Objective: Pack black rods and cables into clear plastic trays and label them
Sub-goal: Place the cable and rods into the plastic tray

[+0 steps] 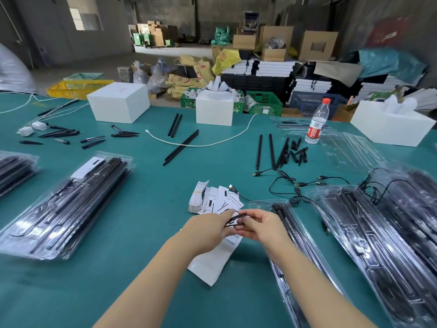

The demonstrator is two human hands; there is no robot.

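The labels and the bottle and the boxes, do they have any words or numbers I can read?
No text can be read here.
Paper labels: black print, too small and blurred.
White sheet under the hands: a barcode, digits unreadable.
Water bottle: red label, writing too small.
White box: faint red marks, unreadable.
Yellow bag: red print, blurred.

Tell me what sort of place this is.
Most likely a packing bench in a warehouse or small factory: stacks of filled clear trays on a green table, loose black rods, and cartons and crates piled behind. Both hands hold a coiled black cable.
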